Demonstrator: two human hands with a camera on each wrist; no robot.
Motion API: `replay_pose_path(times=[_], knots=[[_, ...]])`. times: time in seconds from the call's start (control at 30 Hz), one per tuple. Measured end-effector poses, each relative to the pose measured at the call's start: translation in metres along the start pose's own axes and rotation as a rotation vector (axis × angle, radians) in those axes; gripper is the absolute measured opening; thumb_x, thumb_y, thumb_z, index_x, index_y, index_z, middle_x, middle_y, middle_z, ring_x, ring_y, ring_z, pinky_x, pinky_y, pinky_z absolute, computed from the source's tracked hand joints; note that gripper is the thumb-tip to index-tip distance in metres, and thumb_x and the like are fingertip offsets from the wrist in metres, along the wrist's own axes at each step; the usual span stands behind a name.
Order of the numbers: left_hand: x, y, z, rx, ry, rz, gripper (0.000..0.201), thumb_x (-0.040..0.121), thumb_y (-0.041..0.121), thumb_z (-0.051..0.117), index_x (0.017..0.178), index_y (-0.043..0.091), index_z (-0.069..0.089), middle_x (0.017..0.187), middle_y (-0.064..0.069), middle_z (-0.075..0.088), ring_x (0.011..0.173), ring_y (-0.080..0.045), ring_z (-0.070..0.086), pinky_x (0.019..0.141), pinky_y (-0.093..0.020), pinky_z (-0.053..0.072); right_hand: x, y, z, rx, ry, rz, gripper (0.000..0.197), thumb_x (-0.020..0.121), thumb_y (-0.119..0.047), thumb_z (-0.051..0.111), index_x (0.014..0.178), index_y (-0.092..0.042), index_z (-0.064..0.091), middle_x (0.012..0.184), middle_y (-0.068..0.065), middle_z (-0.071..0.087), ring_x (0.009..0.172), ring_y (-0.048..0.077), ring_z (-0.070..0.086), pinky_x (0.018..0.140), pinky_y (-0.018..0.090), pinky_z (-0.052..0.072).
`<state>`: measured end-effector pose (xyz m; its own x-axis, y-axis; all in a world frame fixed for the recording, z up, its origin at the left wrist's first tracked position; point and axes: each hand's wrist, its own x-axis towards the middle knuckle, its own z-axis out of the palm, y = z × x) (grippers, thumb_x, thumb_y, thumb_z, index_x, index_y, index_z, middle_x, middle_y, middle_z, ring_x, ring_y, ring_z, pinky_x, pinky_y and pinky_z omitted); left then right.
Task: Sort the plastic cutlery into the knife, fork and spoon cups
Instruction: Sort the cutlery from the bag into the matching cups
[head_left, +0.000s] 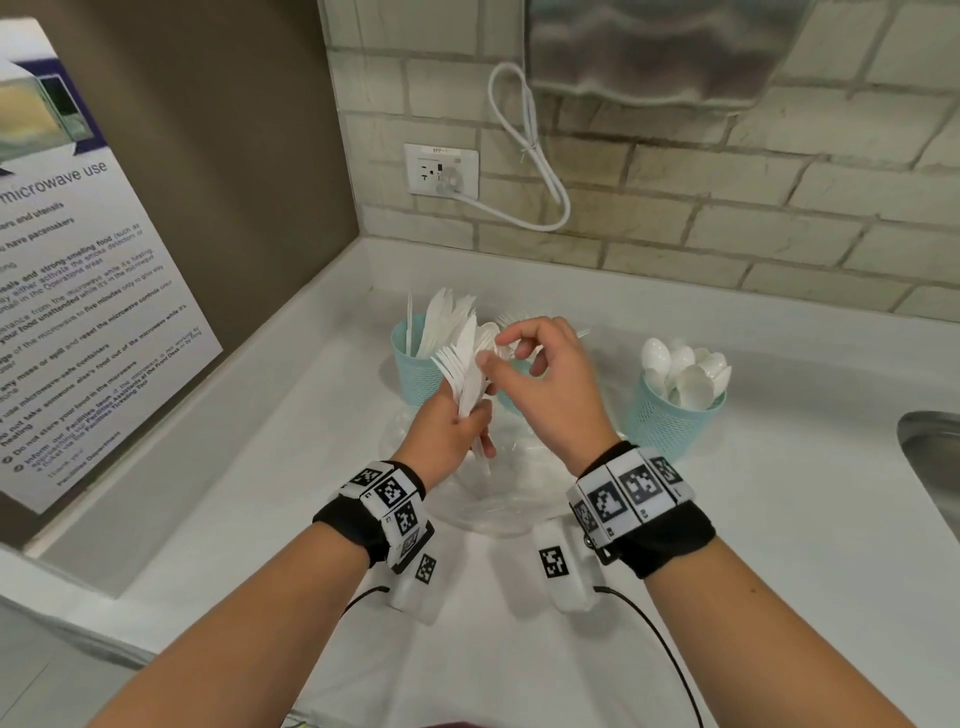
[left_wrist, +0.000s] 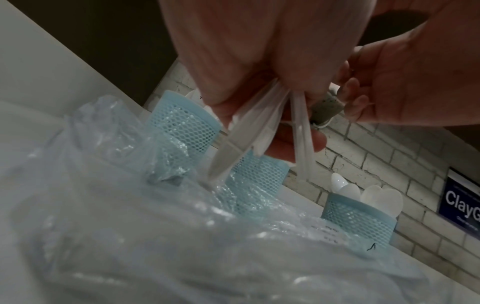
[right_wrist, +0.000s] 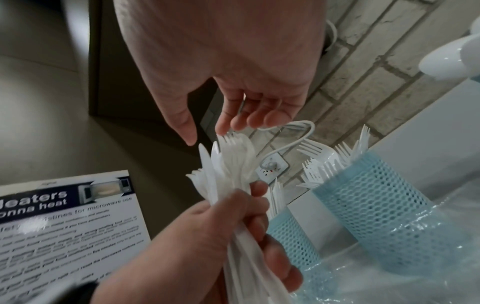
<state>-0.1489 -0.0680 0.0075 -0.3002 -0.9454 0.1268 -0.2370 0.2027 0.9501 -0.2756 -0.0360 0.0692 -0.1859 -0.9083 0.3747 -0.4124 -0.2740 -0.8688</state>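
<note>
My left hand (head_left: 467, 426) grips a bundle of white plastic cutlery (head_left: 460, 374) by the handles, forks and knives fanned upward. My right hand (head_left: 496, 348) hovers at the bundle's top. Its thumb and fingertips (right_wrist: 226, 123) are spread apart around a fork's tines (right_wrist: 230, 137) and pinch nothing. Three teal mesh cups stand behind. The left cup (head_left: 413, 369) holds knives and the right cup (head_left: 675, 421) holds spoons. The middle cup (right_wrist: 376, 205) holds forks and is mostly hidden behind my hands in the head view.
A crumpled clear plastic bag (head_left: 493, 499) lies on the white counter (head_left: 779, 519) under my hands. A steel sink (head_left: 930, 457) is at the right edge. A microwave notice (head_left: 78, 312) hangs on the left wall. An outlet (head_left: 441, 169) with a white cable is on the brick wall.
</note>
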Motion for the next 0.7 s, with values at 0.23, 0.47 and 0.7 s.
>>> replay_pose_path(times=[0.23, 0.47, 0.7], knots=[[-0.005, 0.019, 0.001, -0.008, 0.044, -0.005, 0.033, 0.094, 0.007, 0.049, 0.124, 0.018, 0.043, 0.087, 0.01, 0.059, 0.046, -0.01, 0.057, 0.045, -0.021, 0.047, -0.009, 0.001, 0.011, -0.076, -0.014, -0.073, 0.036, 0.075, -0.024, 0.076, 0.104, -0.026, 0.055, 0.096, -0.005, 0.048, 0.071, 0.004, 0.049, 0.068, 0.01, 0.043], [0.001, 0.017, -0.003, -0.025, 0.099, 0.009, 0.032, 0.093, 0.007, 0.05, 0.124, 0.014, 0.047, 0.083, 0.001, 0.061, 0.049, -0.012, 0.055, 0.049, -0.026, 0.052, -0.005, 0.002, 0.019, 0.042, -0.02, 0.041, 0.008, 0.085, -0.023, 0.067, 0.088, -0.016, 0.068, 0.089, 0.0, 0.065, 0.083, 0.015, 0.062, 0.079, 0.028, 0.053], [0.009, 0.012, -0.01, -0.001, 0.112, 0.033, 0.034, 0.091, 0.007, 0.048, 0.125, 0.013, 0.045, 0.077, 0.004, 0.056, 0.047, -0.014, 0.056, 0.051, -0.03, 0.054, 0.009, -0.004, 0.016, 0.126, -0.064, 0.104, 0.007, 0.092, -0.02, 0.058, 0.084, -0.02, 0.057, 0.081, 0.005, 0.072, 0.07, 0.013, 0.07, 0.071, 0.032, 0.058]])
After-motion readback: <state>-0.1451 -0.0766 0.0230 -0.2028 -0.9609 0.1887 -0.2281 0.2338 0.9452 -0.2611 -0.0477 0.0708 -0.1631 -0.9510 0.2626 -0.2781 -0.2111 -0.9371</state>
